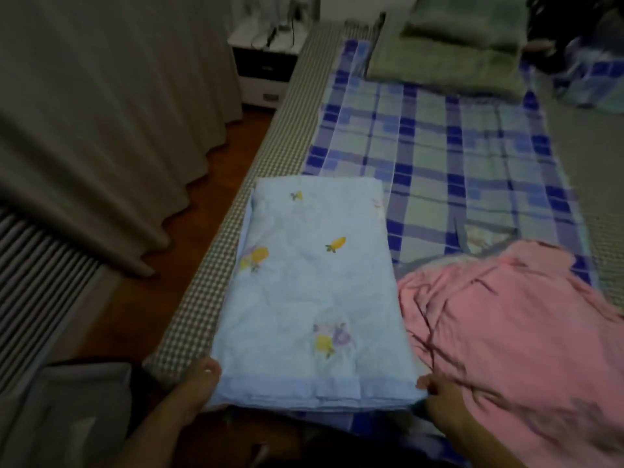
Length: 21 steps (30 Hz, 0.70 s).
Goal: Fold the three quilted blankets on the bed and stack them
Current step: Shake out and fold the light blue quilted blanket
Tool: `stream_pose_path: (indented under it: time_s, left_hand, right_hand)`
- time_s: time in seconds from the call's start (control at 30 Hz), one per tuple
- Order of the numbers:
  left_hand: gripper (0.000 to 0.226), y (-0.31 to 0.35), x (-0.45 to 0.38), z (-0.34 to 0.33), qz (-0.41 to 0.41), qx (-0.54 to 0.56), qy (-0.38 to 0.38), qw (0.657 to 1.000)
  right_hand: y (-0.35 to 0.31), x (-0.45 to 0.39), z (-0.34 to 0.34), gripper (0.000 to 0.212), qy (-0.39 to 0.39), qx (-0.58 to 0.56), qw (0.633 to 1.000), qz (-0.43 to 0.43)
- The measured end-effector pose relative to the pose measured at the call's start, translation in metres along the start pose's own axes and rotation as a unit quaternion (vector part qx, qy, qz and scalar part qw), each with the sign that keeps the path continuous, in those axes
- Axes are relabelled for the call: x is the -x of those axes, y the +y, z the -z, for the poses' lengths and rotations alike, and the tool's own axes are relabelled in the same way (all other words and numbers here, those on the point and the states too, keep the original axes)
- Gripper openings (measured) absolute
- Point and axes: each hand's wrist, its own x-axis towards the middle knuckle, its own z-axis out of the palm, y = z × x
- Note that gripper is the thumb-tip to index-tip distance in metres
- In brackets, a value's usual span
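A light blue quilted blanket (310, 292) with fruit prints lies folded into a long rectangle along the bed's left edge. My left hand (199, 380) grips its near left corner, thumb on top. My right hand (439, 396) pinches its near right corner. A pink blanket (506, 336) lies crumpled and unfolded to the right, touching the blue one. A blue and green plaid blanket (449, 157) is spread flat beyond them, partly under both.
Green folded bedding (449, 52) lies at the head of the bed, with a dark bag (574, 38) at the far right. A white bedside cabinet (266, 62), grey curtains (101, 113) and a radiator (37, 282) stand left of the bed over a wood floor.
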Motion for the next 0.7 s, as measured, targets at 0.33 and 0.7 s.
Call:
stream_pose_path:
  time_s: [0.33, 0.7]
  left_hand:
    - [0.054, -0.013, -0.024, -0.032, 0.104, -0.03, 0.016, 0.994]
    - [0.018, 0.06, -0.099, -0.049, -0.016, -0.077, 0.266, 0.961]
  right_hand:
    - [-0.123, -0.082, 0.017, 0.03, -0.033, 0.287, 0.954, 0.082]
    - [-0.338, -0.223, -0.103, 0.039, -0.087, 0.288, 0.897, 0.323]
